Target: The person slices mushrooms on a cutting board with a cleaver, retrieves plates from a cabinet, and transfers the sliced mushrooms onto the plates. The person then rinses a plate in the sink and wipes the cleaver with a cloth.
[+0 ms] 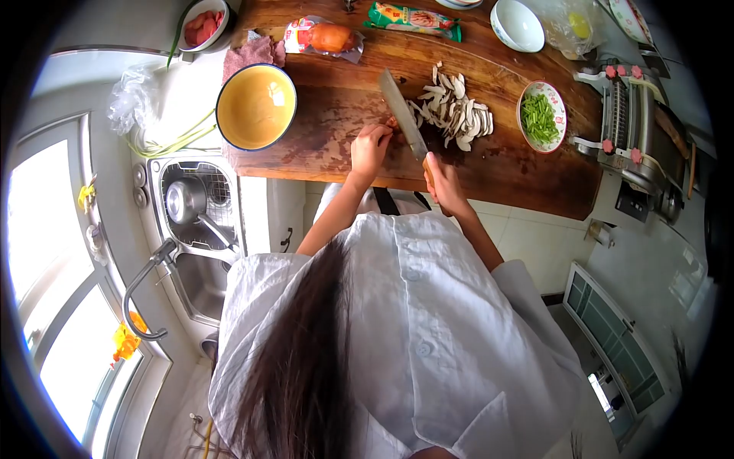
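Observation:
On the wooden worktop (329, 107), my right hand (446, 183) is wrapped round the handle of a knife (401, 111), whose wide blade points up and to the left. My left hand (370, 151) is closed on the left of the blade, its fingertips at a small reddish-brown piece (392, 122) too small to name. Sliced mushrooms (455, 107) lie in a loose heap just right of the blade. A yellow bowl (256, 106) with a dark rim stands to the left of my left hand.
Chopped greens (540, 118) fill a bowl at the right, near a metal pasta machine (631, 130). Along the back are a packaged sausage (329, 37), a green packet (414, 21) and a white bowl (518, 24). The sink (200, 283) is at the left.

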Demonstrator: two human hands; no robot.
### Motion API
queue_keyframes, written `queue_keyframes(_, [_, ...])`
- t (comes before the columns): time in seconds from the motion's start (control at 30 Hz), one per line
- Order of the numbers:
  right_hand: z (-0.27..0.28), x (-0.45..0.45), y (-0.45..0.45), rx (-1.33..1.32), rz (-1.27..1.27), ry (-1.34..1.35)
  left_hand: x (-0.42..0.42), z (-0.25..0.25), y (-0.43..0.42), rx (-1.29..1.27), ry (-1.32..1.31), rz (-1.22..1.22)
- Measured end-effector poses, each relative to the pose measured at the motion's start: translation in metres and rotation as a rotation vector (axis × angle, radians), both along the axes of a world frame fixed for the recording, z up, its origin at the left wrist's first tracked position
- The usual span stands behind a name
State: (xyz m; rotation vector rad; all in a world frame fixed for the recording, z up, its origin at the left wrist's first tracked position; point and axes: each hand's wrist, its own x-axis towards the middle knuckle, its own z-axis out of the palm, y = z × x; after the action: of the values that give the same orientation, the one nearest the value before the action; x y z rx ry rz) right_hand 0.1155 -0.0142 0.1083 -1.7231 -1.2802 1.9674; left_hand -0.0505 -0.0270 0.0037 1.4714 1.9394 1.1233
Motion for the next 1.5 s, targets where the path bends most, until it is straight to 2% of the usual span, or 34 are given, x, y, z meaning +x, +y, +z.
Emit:
queue_keyframes(0.13, [-0.022,0.007,-0.002,0.059,0.095,-0.013,0.0,-0.002,0.001,0.023,0.014,0.006])
queue_keyframes(0.23, [-0.058,0.007,-0.012,0.306,0.171,-0.3,-0.001,0.001,0.002,0.012,0.025,-0.006])
queue_keyframes(0.27, [-0.059,0.002,-0.015,0.307,0.173,-0.299,-0.001,0.0,0.002,0.012,0.026,-0.004])
queue_keyframes(0.33, [-0.061,-0.006,-0.023,0.507,0.034,-0.325,-0.002,-0.001,0.001,-0.019,-0.002,-0.029])
queue_keyframes(0.37, [-0.067,-0.006,-0.02,0.347,0.008,-0.249,-0.002,-0.001,0.002,-0.019,-0.001,-0.029])
queue_keyframes(0.4, [-0.071,-0.006,-0.017,0.347,0.005,-0.251,-0.002,-0.002,0.001,-0.016,0.002,-0.034])
queue_keyframes(0.47, [-0.063,-0.015,-0.006,0.203,-0.235,0.077,-0.001,0.0,0.003,-0.011,0.008,-0.035])
queue_keyframes(0.53, [-0.045,-0.013,-0.003,0.07,-0.291,0.15,-0.002,0.002,0.001,0.024,-0.014,-0.047])
queue_keyframes(0.63, [-0.023,-0.005,-0.003,0.094,-0.252,0.122,0.0,-0.002,0.001,0.061,0.004,0.002])
queue_keyframes(0.67, [-0.019,-0.002,-0.004,0.108,-0.169,0.084,0.002,-0.003,0.0,0.061,0.0,-0.002])
queue_keyframes(0.73, [-0.011,0.001,-0.006,0.122,-0.087,0.048,0.003,-0.002,0.0,-0.064,-0.086,0.047])
queue_keyframes(0.8, [-0.006,0.001,-0.007,0.038,-0.042,0.026,0.002,-0.001,0.0,-0.074,-0.1,0.055])
queue_keyframes(0.87, [-0.007,0.002,-0.007,0.038,-0.021,0.009,0.001,0.002,-0.001,-0.086,-0.114,0.065])
queue_keyframes(0.93, [-0.009,0.003,-0.008,0.038,-0.005,-0.008,-0.001,0.003,-0.001,-0.044,0.024,0.041])
queue_keyframes(1.23, [-0.041,0.012,-0.017,0.18,0.101,-0.182,-0.008,0.006,0.001,-0.034,0.06,-0.001])
queue_keyframes(1.33, [-0.082,0.002,-0.025,0.324,0.02,-0.2,-0.009,0.005,0.003,-0.021,0.079,-0.026])
queue_keyframes(1.4, [-0.076,-0.014,-0.021,0.212,-0.039,-0.156,-0.008,0.005,0.001,-0.024,0.088,-0.033])
queue_keyframes(1.47, [-0.062,-0.025,-0.016,0.244,-0.13,0.022,-0.008,0.005,0.0,-0.015,0.092,-0.042])
queue_keyframes(1.5, [-0.053,-0.025,-0.013,0.243,-0.13,0.021,-0.008,0.004,0.001,-0.003,0.097,-0.045])
